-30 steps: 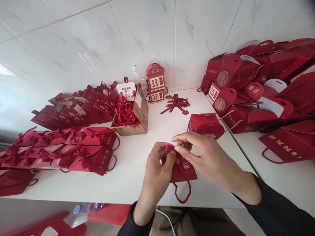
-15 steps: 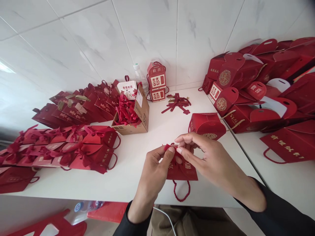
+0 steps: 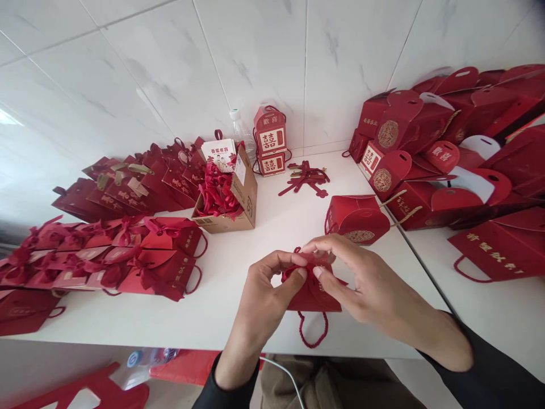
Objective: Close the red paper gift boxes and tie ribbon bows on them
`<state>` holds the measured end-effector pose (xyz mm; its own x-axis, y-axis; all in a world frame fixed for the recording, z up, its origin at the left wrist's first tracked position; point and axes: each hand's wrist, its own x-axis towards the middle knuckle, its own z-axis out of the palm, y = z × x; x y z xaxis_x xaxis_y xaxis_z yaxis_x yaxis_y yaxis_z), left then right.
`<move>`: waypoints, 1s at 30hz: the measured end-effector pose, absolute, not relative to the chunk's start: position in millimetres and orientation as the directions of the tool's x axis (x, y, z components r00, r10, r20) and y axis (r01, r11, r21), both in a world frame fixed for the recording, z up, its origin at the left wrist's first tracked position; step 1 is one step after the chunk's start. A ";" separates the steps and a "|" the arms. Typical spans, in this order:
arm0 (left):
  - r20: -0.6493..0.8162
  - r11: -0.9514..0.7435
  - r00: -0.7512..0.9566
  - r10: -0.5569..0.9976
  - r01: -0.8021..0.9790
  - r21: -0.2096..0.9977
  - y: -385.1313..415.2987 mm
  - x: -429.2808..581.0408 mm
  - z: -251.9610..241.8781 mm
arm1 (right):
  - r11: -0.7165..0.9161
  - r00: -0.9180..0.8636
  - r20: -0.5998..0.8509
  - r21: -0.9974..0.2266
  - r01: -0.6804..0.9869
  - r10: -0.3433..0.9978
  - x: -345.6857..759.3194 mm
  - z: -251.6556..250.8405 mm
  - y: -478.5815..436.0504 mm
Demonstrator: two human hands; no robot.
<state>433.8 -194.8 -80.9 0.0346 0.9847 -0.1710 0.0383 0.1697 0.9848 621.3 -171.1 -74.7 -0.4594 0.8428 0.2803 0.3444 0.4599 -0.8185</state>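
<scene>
A small red gift box [image 3: 314, 301] with gold lettering sits near the table's front edge, its twisted cord handle [image 3: 314, 342] lying toward me. On its top is a red ribbon [image 3: 303, 280], with one end sticking out to the right. My left hand [image 3: 266, 289] pinches the ribbon's left part between thumb and index finger. From the right, my right hand [image 3: 361, 278] has its thumb on the ribbon beside the knot, with the index finger arched above. The fingers partly cover the knot and the box top.
Beyond my hands stands another red box [image 3: 357, 218] with a rope handle. A cardboard box [image 3: 244, 207] holds red ribbons, and flat red strips [image 3: 304, 180] lie by the wall. Bow-tied boxes [image 3: 157, 270] line the left. More red boxes [image 3: 419, 122] are piled at right.
My hands have drawn slightly apart and lower over the box. The ribbon now lies more spread across the box top, with an end showing at right.
</scene>
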 end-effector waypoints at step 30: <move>0.646 -0.429 -0.023 0.763 0.730 0.533 -213.0 444.1 -120.0 | 0.249 -0.461 0.008 -0.850 0.465 0.887 629.4 -75.6 -159.4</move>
